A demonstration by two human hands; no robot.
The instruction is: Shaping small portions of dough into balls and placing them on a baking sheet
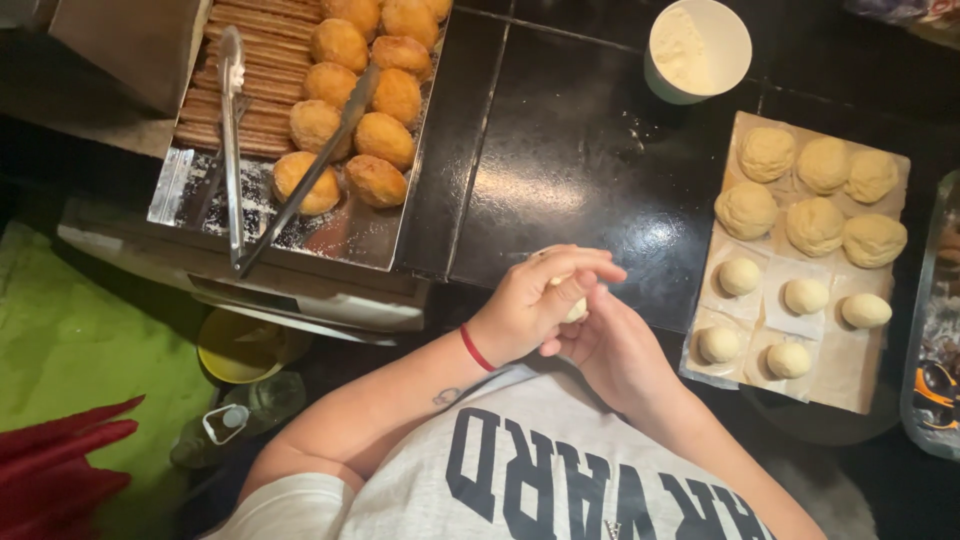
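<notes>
Both hands meet over the front edge of a black counter (pixel 560 150), closed around a small pale dough ball (pixel 576 310). My left hand (pixel 530 300), with a red band at the wrist, curls over the top of the ball. Beneath it, my right hand (pixel 612 348) cups the ball from the right. Most of the ball is hidden by my fingers. To the right lies a brown paper sheet (pixel 850 370) carrying three smooth pale dough balls (pixel 805 295) in one row, two more below, and several larger rough tan ones (pixel 815 225) farther back.
A metal tray (pixel 330 235) at the back left holds several golden fried balls (pixel 380 140), ridged fried sticks (pixel 265 60) and two metal tongs (pixel 232 130). A white cup of flour (pixel 697 48) stands at the back. A plastic bottle (pixel 230 420) and green cloth (pixel 70 340) lie lower left.
</notes>
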